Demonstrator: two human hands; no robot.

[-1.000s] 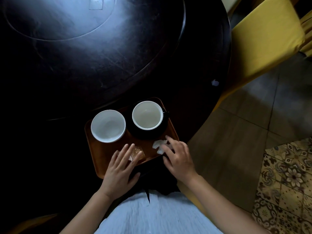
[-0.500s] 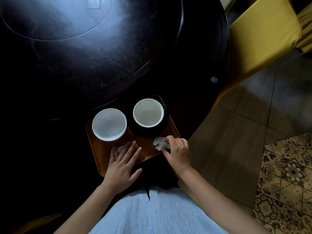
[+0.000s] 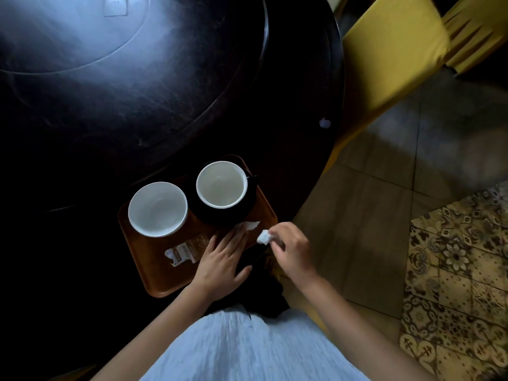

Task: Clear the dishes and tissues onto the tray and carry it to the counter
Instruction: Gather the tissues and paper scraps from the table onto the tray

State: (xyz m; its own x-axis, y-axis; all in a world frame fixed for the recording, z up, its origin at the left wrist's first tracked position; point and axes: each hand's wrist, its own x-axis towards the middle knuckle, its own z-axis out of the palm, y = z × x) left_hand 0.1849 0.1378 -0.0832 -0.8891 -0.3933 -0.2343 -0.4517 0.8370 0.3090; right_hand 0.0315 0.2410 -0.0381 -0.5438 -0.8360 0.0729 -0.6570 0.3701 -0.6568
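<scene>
Dark round table (image 3: 170,86) carried the brown tray (image 3: 162,281) at its 5 o'clock edge. Two white cups (image 3: 157,209) sat at the tray's 12 o'clock side (right one on a dark saucer). Left hand (image 3: 224,261) lay flat, fingers spread, over a tissue (image 3: 251,225). Right hand (image 3: 291,247) pinched a tissue wad (image 3: 263,237) at the tray's 3 o'clock rim.

saucer (image 3: 248,207) mostly hidden; packet (image 3: 187,250) print unreadable
</scene>
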